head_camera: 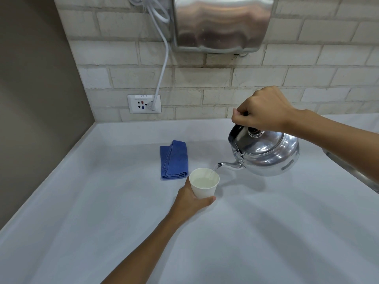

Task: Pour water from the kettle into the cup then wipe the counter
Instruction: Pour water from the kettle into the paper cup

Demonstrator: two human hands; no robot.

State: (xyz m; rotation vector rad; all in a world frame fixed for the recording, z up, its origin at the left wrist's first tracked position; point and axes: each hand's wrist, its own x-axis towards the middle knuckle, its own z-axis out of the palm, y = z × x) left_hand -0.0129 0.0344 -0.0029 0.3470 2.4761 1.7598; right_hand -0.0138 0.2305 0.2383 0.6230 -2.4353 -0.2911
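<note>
A shiny metal kettle (268, 154) hangs tilted above the white counter (82, 212), its spout pointing left and down. My right hand (264, 109) grips the kettle's black top handle. A thin stream of water runs from the spout into a white paper cup (204, 188), which holds water. My left hand (189, 201) wraps around the cup's lower left side and steadies it on the counter. A folded blue cloth (174, 160) lies on the counter just behind and left of the cup.
A steel hand dryer (223, 23) hangs on the brick wall, its white cable (164, 62) plugged into a wall socket (144, 103). A metal sink rim (352, 171) shows at the right edge. A brown wall closes the left side.
</note>
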